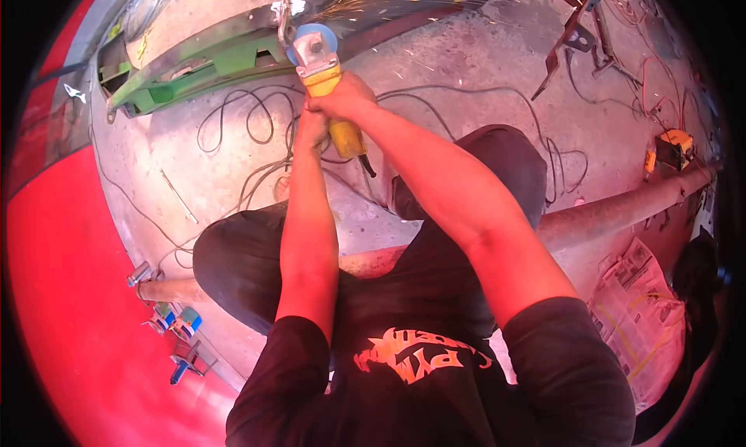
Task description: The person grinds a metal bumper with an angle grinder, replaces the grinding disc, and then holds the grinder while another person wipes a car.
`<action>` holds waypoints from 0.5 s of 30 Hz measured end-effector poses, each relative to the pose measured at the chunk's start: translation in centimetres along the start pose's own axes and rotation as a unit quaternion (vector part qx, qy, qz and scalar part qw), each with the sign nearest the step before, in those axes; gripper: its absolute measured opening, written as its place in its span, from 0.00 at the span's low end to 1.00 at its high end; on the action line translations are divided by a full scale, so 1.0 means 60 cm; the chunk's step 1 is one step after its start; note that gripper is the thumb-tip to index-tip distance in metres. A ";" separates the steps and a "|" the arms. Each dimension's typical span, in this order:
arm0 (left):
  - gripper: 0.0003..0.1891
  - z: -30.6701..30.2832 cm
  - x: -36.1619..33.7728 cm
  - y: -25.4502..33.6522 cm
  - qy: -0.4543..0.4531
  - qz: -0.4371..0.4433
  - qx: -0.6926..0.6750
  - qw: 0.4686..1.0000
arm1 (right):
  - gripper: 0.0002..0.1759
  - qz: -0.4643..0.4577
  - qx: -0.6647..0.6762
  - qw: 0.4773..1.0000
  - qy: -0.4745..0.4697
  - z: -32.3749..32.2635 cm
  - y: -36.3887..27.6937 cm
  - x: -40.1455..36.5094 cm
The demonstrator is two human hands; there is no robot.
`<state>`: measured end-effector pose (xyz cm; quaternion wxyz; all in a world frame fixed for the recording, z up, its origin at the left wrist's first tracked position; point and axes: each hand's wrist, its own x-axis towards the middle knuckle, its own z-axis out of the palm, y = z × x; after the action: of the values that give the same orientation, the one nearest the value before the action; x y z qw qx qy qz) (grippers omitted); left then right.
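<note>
A yellow angle grinder point(346, 136) with a blue disc point(326, 35) is in front of me, its head pointing away. My right hand point(346, 97) is wrapped round the yellow body just behind the metal head. My left hand point(312, 127) is closed against the grinder's left side, partly covered by the right hand. The disc is beside a small metal bracket point(287, 29) at the edge of a long green metal part point(210, 68); exact contact is hard to make out. Orange sparks point(373, 2) stream from there to the upper right.
Black cables point(247, 120) loop over the concrete floor. Under me lies a long pipe point(622, 212). A metal frame point(579, 39) stands upper right, a yellow-black box point(674, 148) at right, newspaper point(641, 315) lower right. Small blue-ended tools point(186, 323) lie lower left beside a red surface point(70, 268).
</note>
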<state>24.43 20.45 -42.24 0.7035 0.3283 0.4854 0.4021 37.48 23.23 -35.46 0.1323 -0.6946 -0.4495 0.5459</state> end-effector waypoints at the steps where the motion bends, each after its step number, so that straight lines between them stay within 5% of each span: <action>1: 0.24 -0.003 0.003 0.001 -0.003 0.003 0.004 1.000 | 0.52 -0.006 -0.001 1.000 0.001 0.004 0.002 0.007; 15: 0.27 -0.002 0.004 0.011 -0.025 0.034 0.021 0.999 | 0.54 -0.014 -0.005 1.000 0.002 0.012 0.004 0.008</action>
<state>24.21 20.96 -41.82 0.6943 0.3695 0.4644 0.4072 36.96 23.23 -36.20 0.1373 -0.6900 -0.4613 0.5405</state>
